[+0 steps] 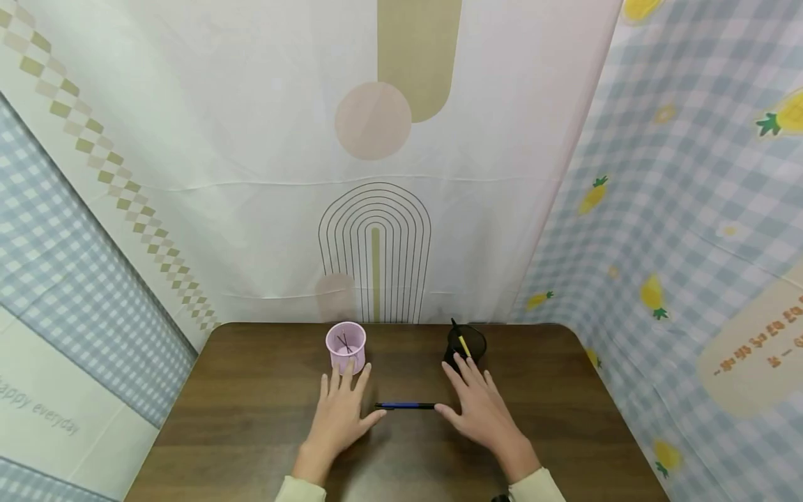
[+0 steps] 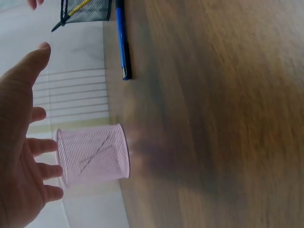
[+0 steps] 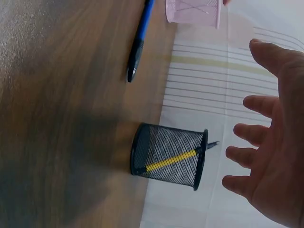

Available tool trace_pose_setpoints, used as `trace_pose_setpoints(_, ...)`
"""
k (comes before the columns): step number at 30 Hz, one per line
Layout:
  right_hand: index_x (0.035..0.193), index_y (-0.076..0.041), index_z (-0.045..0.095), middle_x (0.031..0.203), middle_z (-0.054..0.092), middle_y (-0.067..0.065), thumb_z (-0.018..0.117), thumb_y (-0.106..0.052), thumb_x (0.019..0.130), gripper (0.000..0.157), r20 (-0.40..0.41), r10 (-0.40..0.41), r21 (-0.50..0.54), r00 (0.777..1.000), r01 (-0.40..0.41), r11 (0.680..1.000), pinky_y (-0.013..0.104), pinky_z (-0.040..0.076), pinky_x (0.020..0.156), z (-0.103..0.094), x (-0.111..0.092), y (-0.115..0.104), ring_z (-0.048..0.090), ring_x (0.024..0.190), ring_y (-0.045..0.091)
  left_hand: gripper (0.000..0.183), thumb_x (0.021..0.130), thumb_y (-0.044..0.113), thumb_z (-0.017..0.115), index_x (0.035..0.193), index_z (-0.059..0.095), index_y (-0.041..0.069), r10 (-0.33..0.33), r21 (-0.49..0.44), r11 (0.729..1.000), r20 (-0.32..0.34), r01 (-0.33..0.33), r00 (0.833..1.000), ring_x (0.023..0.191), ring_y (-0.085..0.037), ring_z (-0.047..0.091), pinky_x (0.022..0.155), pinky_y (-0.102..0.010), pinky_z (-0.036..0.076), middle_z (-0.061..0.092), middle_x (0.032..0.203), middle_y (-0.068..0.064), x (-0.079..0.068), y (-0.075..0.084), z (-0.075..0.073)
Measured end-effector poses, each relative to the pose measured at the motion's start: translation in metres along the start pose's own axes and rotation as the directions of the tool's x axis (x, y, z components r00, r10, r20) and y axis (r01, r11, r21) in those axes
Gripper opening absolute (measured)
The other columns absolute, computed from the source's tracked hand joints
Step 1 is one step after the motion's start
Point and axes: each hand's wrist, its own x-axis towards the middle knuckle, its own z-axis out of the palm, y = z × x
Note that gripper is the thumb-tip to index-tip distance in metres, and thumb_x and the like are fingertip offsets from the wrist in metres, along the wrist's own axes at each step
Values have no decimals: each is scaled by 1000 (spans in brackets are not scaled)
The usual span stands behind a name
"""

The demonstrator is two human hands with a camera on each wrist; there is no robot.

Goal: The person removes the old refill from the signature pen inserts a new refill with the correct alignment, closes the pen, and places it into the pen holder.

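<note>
A blue pen with black ends (image 1: 406, 405) lies crosswise on the table between both hands. My left hand (image 1: 339, 411) is spread, palm down, in front of a pink mesh pen cup (image 2: 95, 164); whether its fingertips touch the rim I cannot tell. Thin dark sticks cross inside that cup. On the other side, my right hand (image 1: 482, 410) has its fingers spread and holds nothing. Its fingertips are near a black mesh pen cup (image 3: 178, 137), with a gap between them in the right wrist view. A yellow-and-black pen (image 3: 171, 161) leans inside, its dark end above the rim.
Both cups stand upright near the back edge of the brown wooden table (image 1: 564, 432). Behind it hangs a pale patterned cloth (image 1: 263, 230). Checked cloths hang at the left (image 1: 75, 279) and right (image 1: 684, 209) sides.
</note>
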Motion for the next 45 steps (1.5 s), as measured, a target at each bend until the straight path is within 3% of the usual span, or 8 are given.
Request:
trace_pose_setpoints(6, 157, -17, 43, 166, 34, 15, 72, -50, 93, 78, -28, -73, 25, 997, 73, 997, 68, 34, 115, 8, 5, -4, 35, 151, 43, 86, 85, 63, 73, 150, 52, 11, 60, 12, 998, 11, -61, 998, 143, -53, 41, 114, -67, 35, 47, 154, -27, 9, 7, 4)
trace_pose_setpoints(14, 154, -13, 48, 162, 40, 15, 77, -48, 90, 78, -33, -170, 14, 985, 171, 985, 61, 44, 109, 22, 15, 1, 48, 142, 38, 81, 84, 60, 77, 143, 58, 7, 156, 8, 988, 36, -157, 987, 131, -47, 55, 107, -61, 45, 58, 141, -25, 20, 15, 13)
trace_pose_setpoints(22, 152, -17, 50, 157, 46, 10, 77, -47, 91, 73, 63, -163, 62, 985, 159, 985, 60, 46, 106, 43, 26, 6, 50, 138, 36, 75, 80, 54, 83, 134, 64, 6, 272, 64, 960, 38, -274, 962, 116, -34, 62, 94, -48, 54, 66, 127, -17, 25, 17, 29)
trace_pose_setpoints(32, 146, -17, 57, 143, 57, 5, 78, -43, 90, 65, 137, -178, 9, 974, 178, 984, 53, 50, 103, 54, 36, 4, 57, 127, 29, 51, 79, 43, 87, 115, 72, 11, 323, 58, 944, 43, -325, 945, 95, -24, 59, 73, -38, 52, 64, 107, -5, 28, 20, 43)
trace_pose_setpoints(37, 142, -16, 61, 138, 59, 4, 80, -42, 89, 61, 157, -187, -13, 970, 191, 981, 50, 51, 100, 59, 39, 5, 57, 122, 26, 39, 81, 38, 87, 107, 72, 13, 316, 32, 947, 75, -319, 946, 92, -22, 58, 71, -36, 51, 62, 101, -3, 29, 22, 47)
trace_pose_setpoints(45, 134, -15, 67, 126, 61, 3, 82, -39, 88, 53, 162, -181, -41, 970, 189, 981, 45, 53, 94, 69, 42, 6, 59, 113, 23, 34, 84, 35, 85, 109, 73, 14, 285, 28, 956, 129, -291, 950, 92, -22, 57, 72, -35, 51, 61, 101, -3, 30, 26, 52)
